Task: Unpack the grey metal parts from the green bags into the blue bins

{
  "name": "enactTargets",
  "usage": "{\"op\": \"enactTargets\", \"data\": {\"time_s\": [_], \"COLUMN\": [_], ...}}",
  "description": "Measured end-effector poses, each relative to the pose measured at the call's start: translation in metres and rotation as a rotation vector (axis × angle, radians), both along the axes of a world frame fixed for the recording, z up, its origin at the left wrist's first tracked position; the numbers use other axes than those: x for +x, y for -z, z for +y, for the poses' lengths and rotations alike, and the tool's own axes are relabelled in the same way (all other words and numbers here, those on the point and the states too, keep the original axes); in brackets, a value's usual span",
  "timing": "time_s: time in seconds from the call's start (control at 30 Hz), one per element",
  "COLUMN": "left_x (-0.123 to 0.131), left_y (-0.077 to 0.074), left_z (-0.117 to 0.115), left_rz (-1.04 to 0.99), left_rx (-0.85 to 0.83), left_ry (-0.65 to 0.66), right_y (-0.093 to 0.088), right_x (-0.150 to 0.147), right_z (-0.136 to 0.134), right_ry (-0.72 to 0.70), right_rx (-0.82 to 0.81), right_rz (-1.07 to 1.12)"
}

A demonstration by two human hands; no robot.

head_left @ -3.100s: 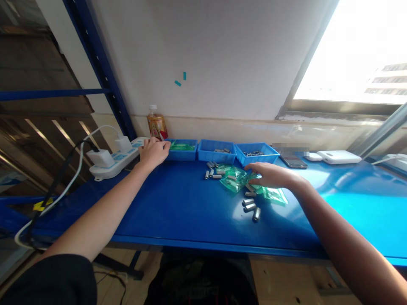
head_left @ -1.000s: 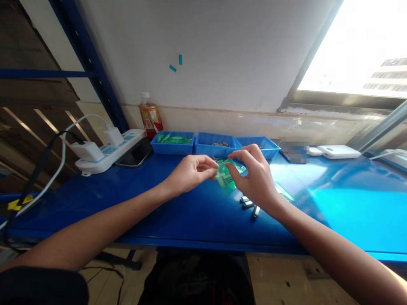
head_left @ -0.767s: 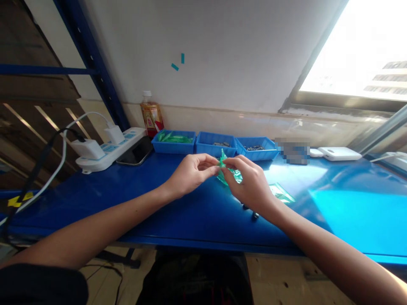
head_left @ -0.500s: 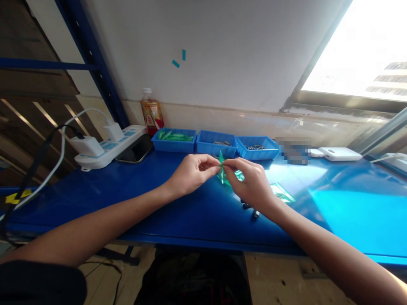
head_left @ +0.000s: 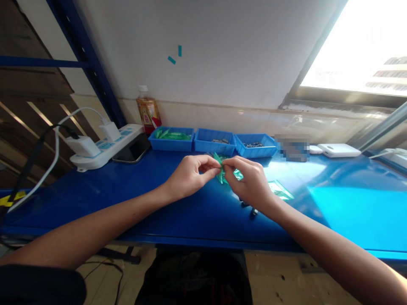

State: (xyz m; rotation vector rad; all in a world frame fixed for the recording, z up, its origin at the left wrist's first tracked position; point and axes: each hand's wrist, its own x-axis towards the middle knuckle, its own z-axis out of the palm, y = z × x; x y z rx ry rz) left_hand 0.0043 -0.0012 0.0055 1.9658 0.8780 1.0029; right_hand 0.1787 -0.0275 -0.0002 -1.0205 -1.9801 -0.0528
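Both my hands meet above the middle of the blue table (head_left: pixel 159 203). My left hand (head_left: pixel 190 176) and my right hand (head_left: pixel 246 180) each pinch the top edge of one small green plastic bag (head_left: pixel 224 171), fingers closed on it. Another green bag (head_left: pixel 280 190) lies flat on the table just right of my right hand. A few small metal cylinders (head_left: pixel 252 210) show under my right wrist; others are hidden by the hand.
Three blue trays stand in a row at the back: left with green bags (head_left: pixel 171 139), middle (head_left: pixel 214 142) and right (head_left: pixel 256 145) with metal parts. A power strip (head_left: pixel 104 146), phone (head_left: pixel 132 151) and bottle (head_left: pixel 148 114) sit at the left; white devices (head_left: pixel 338 149) at the right.
Three seconds ago my left hand was at the left tray and my right lay on the bags. Both then came together on one green bag, which they keep pinched with small finger movements.
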Motion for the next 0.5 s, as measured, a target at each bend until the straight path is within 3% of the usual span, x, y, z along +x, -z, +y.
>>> {"op": "enactTargets", "data": {"time_s": [0.33,0.5], "left_x": [-0.001,-0.0016], "left_y": [-0.0005,0.0008], "left_z": [-0.0002,-0.0005], "left_rz": [-0.036,-0.022], "left_rx": [-0.029,-0.013], "left_ry": [0.03,0.032], "right_y": [-0.0072,-0.0071], "right_x": [0.0013,0.0022], "right_z": [0.0001,0.0003], "right_ry": [-0.063,-0.074], "right_rx": [-0.154,-0.154], "right_rz": [0.112,0.105]}}
